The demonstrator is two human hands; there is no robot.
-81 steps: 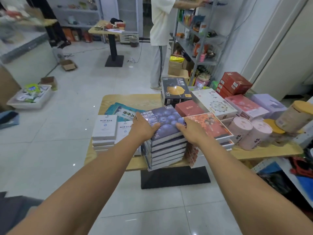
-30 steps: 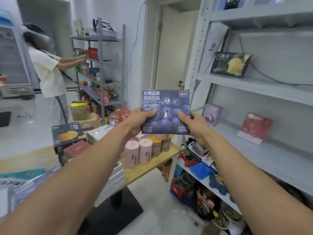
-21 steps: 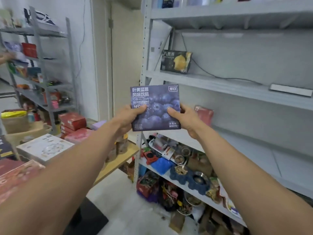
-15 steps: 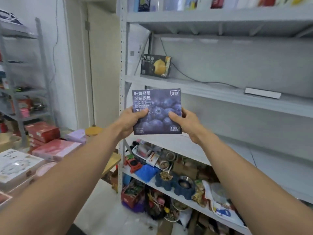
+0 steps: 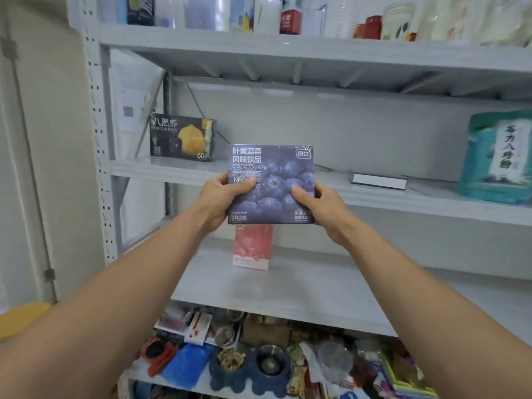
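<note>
Here we hold a flat purple cardboard box printed with blueberries (image 5: 271, 184) upright in front of the grey metal shelving unit (image 5: 316, 54), our left hand (image 5: 221, 196) gripping its left edge and our right hand (image 5: 318, 207) gripping its right edge (each thumb lies across the printed face). The box hangs in the air level with the middle shelf, clear of the black carton with a yellow fruit picture (image 5: 182, 138) to its left, and it partly covers a pink box (image 5: 252, 250) standing on the shelf below.
</note>
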